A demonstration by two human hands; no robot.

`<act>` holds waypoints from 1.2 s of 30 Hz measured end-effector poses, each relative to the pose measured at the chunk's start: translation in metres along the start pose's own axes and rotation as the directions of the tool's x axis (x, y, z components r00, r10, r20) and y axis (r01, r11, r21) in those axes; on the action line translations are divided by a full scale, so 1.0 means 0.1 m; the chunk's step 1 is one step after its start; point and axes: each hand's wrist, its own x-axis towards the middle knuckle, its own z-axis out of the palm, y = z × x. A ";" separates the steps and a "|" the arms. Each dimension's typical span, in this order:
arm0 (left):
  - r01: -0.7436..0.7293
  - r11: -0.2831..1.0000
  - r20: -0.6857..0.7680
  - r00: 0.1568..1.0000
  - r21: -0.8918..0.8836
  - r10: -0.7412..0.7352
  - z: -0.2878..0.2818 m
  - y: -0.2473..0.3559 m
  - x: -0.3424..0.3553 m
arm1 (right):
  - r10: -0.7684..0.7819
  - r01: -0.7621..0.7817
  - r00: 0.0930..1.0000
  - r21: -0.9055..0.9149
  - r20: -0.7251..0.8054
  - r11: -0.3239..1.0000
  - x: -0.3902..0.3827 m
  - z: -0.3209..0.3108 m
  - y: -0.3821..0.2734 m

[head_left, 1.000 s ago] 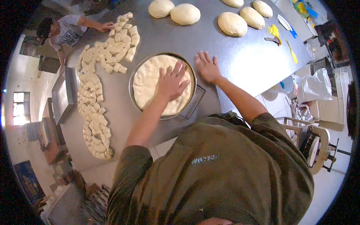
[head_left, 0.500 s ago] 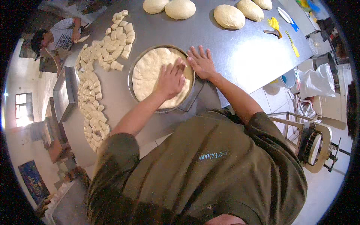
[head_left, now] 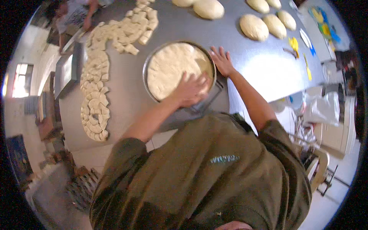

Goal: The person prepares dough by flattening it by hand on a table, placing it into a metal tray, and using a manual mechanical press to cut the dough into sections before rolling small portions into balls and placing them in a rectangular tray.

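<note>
The dough (head_left: 170, 71) is lying in the round pan (head_left: 209, 66) on the table (head_left: 124, 90). The left hand (head_left: 193, 90) is resting over its near right edge, fingers loosely apart, gripping nothing I can see. The right hand (head_left: 222, 63) is lying spread and empty by the rim; I can't tell if they're touching. Flattening seems to be the step; the next push would be calling for even pressure toward the bare right side.

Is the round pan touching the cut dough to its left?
Apart: the head view shows a strip of table between the pan and even the nearest cut dough.
</note>
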 end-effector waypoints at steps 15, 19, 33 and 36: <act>0.769 0.442 -0.100 0.450 -0.461 -0.887 -0.03 -0.57 -1.54 | -0.516 0.555 0.832 -0.311 0.205 0.771 0.46 -0.33 -2.16; 0.784 0.467 -0.095 0.473 -0.408 -0.876 -0.16 -0.86 -1.49 | -0.751 0.888 0.451 -0.164 0.483 0.429 0.34 -0.64 -2.04; 0.767 0.562 -0.154 0.543 -0.309 -0.826 0.16 -1.44 -1.71 | -0.721 0.923 0.317 -0.028 0.616 0.383 -0.05 -0.67 -2.57; 0.798 0.472 0.010 0.513 -0.375 -0.858 -0.05 -1.29 -1.69 | -0.528 0.758 0.600 -0.217 0.601 0.614 0.11 -1.18 -3.04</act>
